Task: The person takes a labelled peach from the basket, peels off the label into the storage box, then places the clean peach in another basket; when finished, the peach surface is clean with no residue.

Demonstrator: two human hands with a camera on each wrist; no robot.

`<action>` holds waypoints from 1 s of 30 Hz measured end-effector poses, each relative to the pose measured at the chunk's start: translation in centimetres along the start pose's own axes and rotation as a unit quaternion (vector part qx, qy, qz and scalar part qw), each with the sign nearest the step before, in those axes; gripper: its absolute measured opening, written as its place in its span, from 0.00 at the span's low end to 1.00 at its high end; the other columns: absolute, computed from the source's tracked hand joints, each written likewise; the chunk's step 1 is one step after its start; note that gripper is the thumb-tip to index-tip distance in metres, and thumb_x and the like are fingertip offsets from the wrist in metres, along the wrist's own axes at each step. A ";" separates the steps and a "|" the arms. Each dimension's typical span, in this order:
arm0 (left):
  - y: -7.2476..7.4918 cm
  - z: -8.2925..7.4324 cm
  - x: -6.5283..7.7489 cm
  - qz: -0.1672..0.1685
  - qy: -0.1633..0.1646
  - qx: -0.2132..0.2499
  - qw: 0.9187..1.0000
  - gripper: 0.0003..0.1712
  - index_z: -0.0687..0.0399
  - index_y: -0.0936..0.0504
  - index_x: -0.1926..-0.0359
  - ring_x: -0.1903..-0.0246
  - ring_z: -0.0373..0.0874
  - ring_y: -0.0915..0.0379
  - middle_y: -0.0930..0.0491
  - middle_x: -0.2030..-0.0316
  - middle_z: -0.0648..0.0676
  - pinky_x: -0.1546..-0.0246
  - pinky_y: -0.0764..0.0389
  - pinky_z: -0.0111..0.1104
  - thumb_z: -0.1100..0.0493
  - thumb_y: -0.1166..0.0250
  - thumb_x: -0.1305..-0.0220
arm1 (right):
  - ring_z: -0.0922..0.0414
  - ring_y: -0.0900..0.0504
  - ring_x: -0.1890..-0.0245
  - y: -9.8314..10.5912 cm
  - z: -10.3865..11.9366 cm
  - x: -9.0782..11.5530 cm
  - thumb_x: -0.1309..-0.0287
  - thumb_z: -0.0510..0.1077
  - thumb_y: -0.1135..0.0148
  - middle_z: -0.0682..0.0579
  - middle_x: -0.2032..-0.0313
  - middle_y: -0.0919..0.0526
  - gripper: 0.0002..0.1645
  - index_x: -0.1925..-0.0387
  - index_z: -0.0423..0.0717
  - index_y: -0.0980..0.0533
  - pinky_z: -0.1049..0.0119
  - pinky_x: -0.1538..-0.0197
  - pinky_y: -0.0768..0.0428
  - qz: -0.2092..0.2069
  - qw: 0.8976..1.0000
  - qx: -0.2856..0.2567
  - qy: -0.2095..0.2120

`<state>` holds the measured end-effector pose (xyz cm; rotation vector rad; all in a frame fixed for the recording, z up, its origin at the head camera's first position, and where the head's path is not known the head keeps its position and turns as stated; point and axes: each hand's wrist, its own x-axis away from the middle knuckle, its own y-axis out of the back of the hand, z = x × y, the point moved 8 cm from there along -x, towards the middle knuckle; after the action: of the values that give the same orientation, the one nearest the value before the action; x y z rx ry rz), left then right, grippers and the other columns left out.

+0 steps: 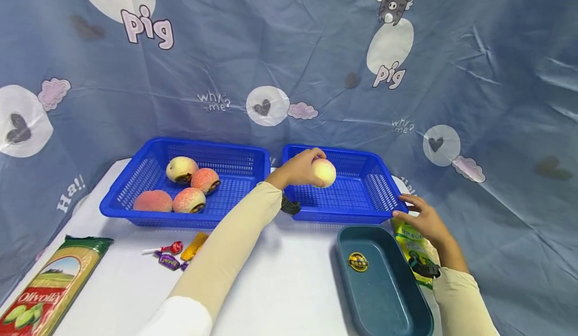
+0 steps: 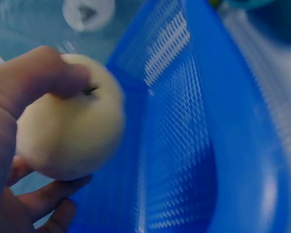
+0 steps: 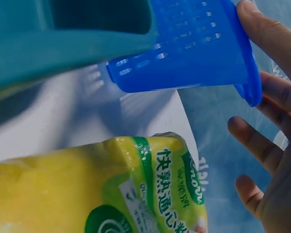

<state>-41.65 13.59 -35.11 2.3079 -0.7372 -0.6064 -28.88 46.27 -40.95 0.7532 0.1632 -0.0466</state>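
Note:
My left hand holds a pale peach over the right blue basket. In the left wrist view the thumb lies across the top of the peach near its stem, fingers beneath. At that basket's right front corner, my right hand pinches the rim. The right wrist view has its thumb on one side of the rim and fingers behind, the lower fingers spread free. Several more peaches lie in the left blue basket.
A teal tray stands in front of the right basket, beside a yellow-green Knorr packet partly under my right arm. A lollipop and wrapped candies lie left of my left sleeve. An Olivoilà pasta pack is at the far left.

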 end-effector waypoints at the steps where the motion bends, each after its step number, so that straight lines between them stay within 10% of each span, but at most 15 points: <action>1: -0.6 0.8 -0.4 0.019 0.019 -0.017 0.999 0.41 0.51 0.28 0.38 0.46 0.52 0.25 0.23 0.43 0.57 0.47 0.24 0.43 0.57 0.20 0.54 | 0.33 0.30 0.42 -0.1 0.1 -0.1 0.36 0.43 0.31 0.32 0.33 0.36 0.35 0.33 0.31 0.32 0.72 0.57 0.22 0.002 1.000 -0.004 0.000; 6: -2.9 3.9 -0.7 0.098 0.116 -0.133 0.979 0.39 0.41 0.28 0.40 0.48 0.48 0.24 0.19 0.45 0.50 0.43 0.34 0.44 0.49 0.19 0.53 | 0.33 0.30 0.43 -0.8 0.3 -0.3 0.36 0.41 0.30 0.31 0.33 0.36 0.36 0.33 0.30 0.32 0.71 0.58 0.21 0.014 1.000 -0.020 0.001; 12: -3.9 3.7 0.0 0.155 0.116 -0.233 0.953 0.36 0.38 0.28 0.44 0.55 0.44 0.24 0.18 0.54 0.45 0.45 0.37 0.41 0.43 0.20 0.53 | 0.32 0.28 0.45 -0.6 0.3 -0.1 0.36 0.40 0.31 0.32 0.34 0.35 0.34 0.33 0.30 0.32 0.71 0.59 0.20 0.010 0.999 -0.030 0.008; 30: -4.5 2.8 0.3 0.178 0.121 -0.283 0.935 0.40 0.38 0.28 0.38 0.51 0.47 0.24 0.18 0.53 0.47 0.45 0.31 0.42 0.42 0.20 0.51 | 0.34 0.27 0.46 0.5 -0.5 -0.2 0.36 0.42 0.30 0.33 0.33 0.34 0.34 0.34 0.31 0.30 0.72 0.57 0.22 -0.001 1.000 -0.016 0.012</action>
<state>-41.53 15.09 -40.22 1.6277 -0.7231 -0.3027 -29.07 46.99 -40.99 0.7216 0.1881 -0.0373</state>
